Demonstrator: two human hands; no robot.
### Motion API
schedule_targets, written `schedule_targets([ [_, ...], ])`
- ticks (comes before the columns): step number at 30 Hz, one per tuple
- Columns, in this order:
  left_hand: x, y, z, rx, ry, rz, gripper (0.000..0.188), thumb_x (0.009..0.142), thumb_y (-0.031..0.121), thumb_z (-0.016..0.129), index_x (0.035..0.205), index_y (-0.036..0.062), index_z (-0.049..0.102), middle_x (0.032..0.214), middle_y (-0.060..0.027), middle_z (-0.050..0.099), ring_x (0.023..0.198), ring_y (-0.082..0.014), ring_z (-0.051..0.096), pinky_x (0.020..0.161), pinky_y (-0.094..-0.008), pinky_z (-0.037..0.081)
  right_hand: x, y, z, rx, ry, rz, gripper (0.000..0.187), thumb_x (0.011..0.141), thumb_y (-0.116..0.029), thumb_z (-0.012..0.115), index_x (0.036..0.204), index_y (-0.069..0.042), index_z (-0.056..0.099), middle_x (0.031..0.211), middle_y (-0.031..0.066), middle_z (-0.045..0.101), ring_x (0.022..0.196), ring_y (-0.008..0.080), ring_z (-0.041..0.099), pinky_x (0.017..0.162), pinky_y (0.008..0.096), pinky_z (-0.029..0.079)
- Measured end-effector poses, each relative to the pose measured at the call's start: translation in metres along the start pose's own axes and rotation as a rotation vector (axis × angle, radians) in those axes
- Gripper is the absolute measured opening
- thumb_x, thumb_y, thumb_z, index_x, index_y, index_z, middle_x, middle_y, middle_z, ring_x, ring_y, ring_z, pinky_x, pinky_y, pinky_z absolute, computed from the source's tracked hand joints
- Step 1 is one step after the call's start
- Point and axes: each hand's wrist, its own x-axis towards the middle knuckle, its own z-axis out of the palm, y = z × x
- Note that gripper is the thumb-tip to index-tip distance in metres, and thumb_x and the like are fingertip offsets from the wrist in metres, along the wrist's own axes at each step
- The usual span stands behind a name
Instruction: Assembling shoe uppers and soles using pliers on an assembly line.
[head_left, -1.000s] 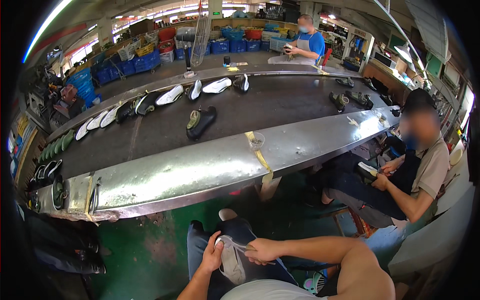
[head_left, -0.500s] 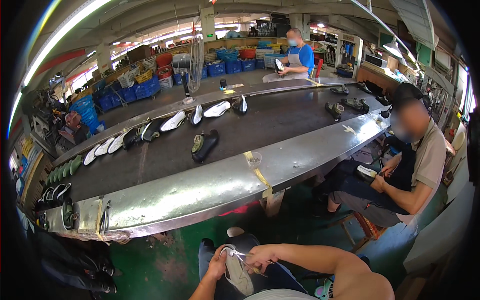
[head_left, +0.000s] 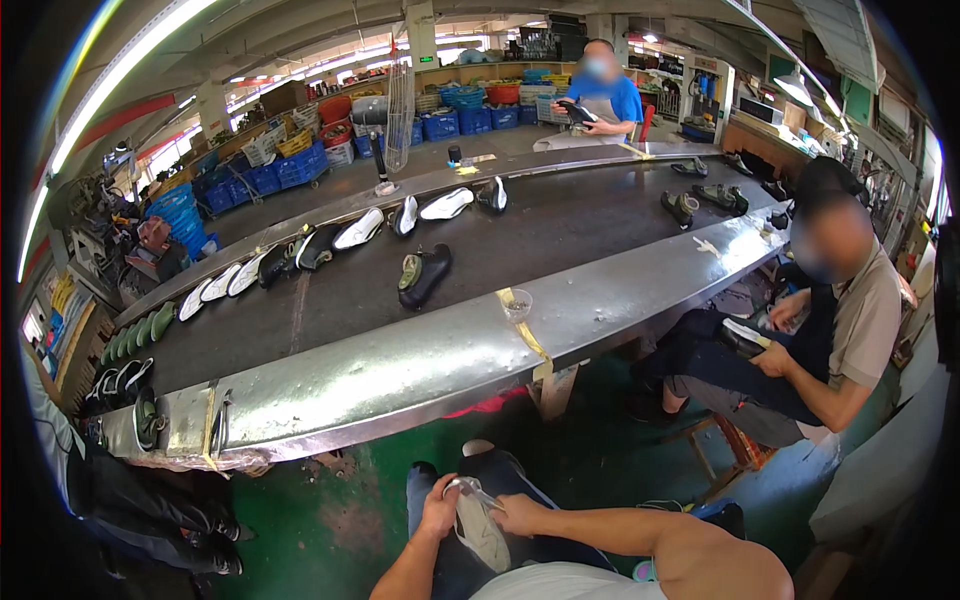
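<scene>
**Slender tool lost from view beside pale shoe (head_left: 482,532)**

The scene is spanned by a long metal-edged bench (head_left: 400,385). Beside its right end, a seated co-worker (head_left: 862,315) is seen with a dark shoe (head_left: 745,338) held in the lap. On the bench's dark belt, a black shoe (head_left: 427,278) is set apart from the far row. The pale shoe is rested on the wearer's lap, its far end grasped by the left hand (head_left: 438,508). The right hand (head_left: 520,514) is curled close beside that end. Half a second ago a slender tool was seen jutting past it; now none can be made out, so whether anything is gripped there cannot be told. The shoe's hold appears undisturbed.
</scene>
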Motion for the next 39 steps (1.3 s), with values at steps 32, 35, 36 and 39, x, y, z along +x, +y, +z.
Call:
schedule_targets([
  [32,-0.119,0.038,0.008,0.665,-0.389,0.793,0.113,0.075,-0.006,0.065,0.152,-0.0033,-0.018,0.158,-0.0394,-0.006,0.148,-0.0559,0.004,0.121,-0.0544,0.016,-0.048,-0.008,-0.013,1.651,-0.46,0.721,0.039,0.106,-0.043,0.043,0.113,-0.01,0.063,0.094,0.0031,0.071,0.081,0.0169,0.071,0.062,0.0319,0.061],
  [35,-0.132,0.042,0.01,0.607,-0.491,0.64,0.116,0.077,0.001,0.064,0.152,0.0012,-0.025,0.159,-0.0359,-0.014,0.15,-0.0509,-0.009,0.122,-0.0553,0.007,-0.058,-0.012,-0.011,1.541,-0.474,0.83,0.04,0.108,-0.043,0.038,0.112,-0.012,0.063,0.094,0.0021,0.07,0.077,0.0159,0.07,0.058,0.0298,0.058],
  [36,-0.131,0.041,0.012,0.604,-0.489,0.638,0.116,0.077,0.001,0.064,0.152,0.0012,-0.025,0.159,-0.0359,-0.014,0.15,-0.0509,-0.009,0.122,-0.0553,0.007,-0.057,-0.013,-0.009,1.538,-0.475,0.833,0.04,0.108,-0.043,0.038,0.112,-0.012,0.063,0.094,0.0021,0.07,0.077,0.0159,0.07,0.058,0.0298,0.058],
  [39,-0.138,0.03,0.017,0.206,-0.536,0.257,0.106,0.092,0.025,0.057,0.152,0.0034,-0.027,0.161,-0.027,-0.021,0.15,-0.0365,-0.023,0.122,-0.0491,-0.005,-0.065,-0.028,-0.001,1.36,-0.329,0.915,0.037,0.108,-0.041,0.04,0.101,-0.014,0.064,0.085,-0.0013,0.067,0.071,0.0125,0.067,0.057,0.0275,0.057],
])
